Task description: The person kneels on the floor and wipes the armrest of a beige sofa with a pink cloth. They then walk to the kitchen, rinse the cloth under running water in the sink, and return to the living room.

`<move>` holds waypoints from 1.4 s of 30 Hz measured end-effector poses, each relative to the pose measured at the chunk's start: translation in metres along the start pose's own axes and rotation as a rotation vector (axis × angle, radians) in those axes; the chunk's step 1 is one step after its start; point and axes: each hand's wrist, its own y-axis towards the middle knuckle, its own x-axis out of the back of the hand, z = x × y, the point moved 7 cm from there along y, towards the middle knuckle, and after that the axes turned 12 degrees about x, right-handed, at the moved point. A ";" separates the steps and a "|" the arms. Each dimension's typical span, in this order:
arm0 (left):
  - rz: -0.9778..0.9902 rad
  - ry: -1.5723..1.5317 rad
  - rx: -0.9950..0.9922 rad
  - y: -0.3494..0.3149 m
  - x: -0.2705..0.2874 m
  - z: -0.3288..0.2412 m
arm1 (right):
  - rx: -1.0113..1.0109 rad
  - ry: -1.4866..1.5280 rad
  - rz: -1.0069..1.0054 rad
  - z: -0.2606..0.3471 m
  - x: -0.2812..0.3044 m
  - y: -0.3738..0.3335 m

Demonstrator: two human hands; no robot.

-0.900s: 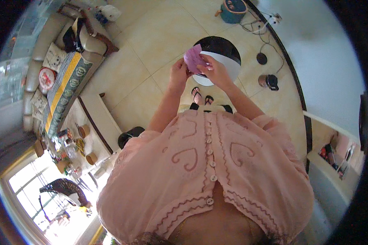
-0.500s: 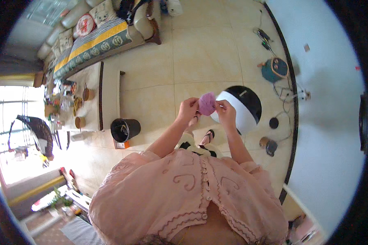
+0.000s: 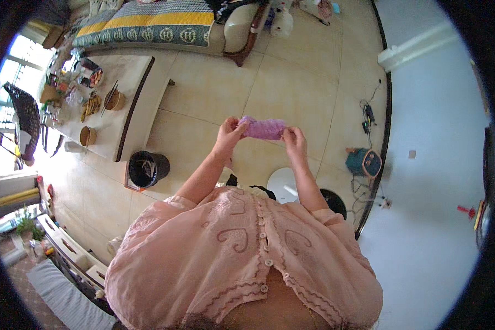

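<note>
A lilac, crinkled, soft piece (image 3: 264, 128), like gathered thin fabric, is stretched lengthwise between my hands in front of my body. Its exact kind I cannot make out. My left hand (image 3: 228, 135) pinches the left end between thumb and fingers. At the right end, my right hand (image 3: 295, 144) grips the edge with its fingertips. Both forearms reach forward over the tiled floor. Partly hidden behind my right forearm is a rounded white and black object (image 3: 281, 182) on the floor.
A black bin (image 3: 149, 169) stands at left, near a long table (image 3: 133, 102) with bowls and bananas. A sofa (image 3: 231, 34) is at the far side. Along the right wall sit a teal appliance (image 3: 363, 162) and loose cables (image 3: 367, 113).
My hands have moved apart, and the lilac piece has gone from a rounded bunch to a longer strip. The view has turned, and the white and black object now sits closer to my body.
</note>
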 end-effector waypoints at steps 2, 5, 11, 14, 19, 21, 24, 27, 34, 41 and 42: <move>-0.032 -0.173 0.030 0.010 0.012 -0.025 | -0.043 0.023 0.056 -0.007 -0.026 0.034; -0.108 -0.240 0.031 0.051 0.044 -0.038 | 0.010 0.020 0.156 -0.015 -0.062 0.085; -0.149 -0.515 0.091 0.109 0.030 -0.052 | -0.083 0.082 0.294 -0.018 -0.086 0.163; -0.162 -0.316 0.080 0.140 0.012 -0.057 | 0.038 -0.005 0.435 -0.043 -0.098 0.211; -0.181 -0.318 0.083 0.210 -0.023 -0.055 | -0.005 -0.065 0.693 -0.050 -0.120 0.310; -0.241 -0.425 0.146 0.230 -0.033 -0.040 | 0.090 -0.073 0.731 -0.064 -0.121 0.345; -0.350 -0.571 0.100 0.252 -0.044 -0.052 | 0.184 -0.282 0.917 -0.069 -0.133 0.390; -0.413 -0.792 0.089 0.266 -0.052 -0.063 | 0.191 -0.368 1.082 -0.084 -0.153 0.417; -0.483 -1.249 -0.023 0.330 -0.050 -0.046 | 0.299 -0.495 1.336 -0.135 -0.200 0.437; -0.776 -1.147 -0.023 0.434 -0.045 -0.024 | 0.805 -0.439 1.504 -0.141 -0.273 0.527; -0.874 -1.069 -0.036 0.451 -0.044 -0.025 | 0.880 -0.429 1.536 -0.135 -0.289 0.539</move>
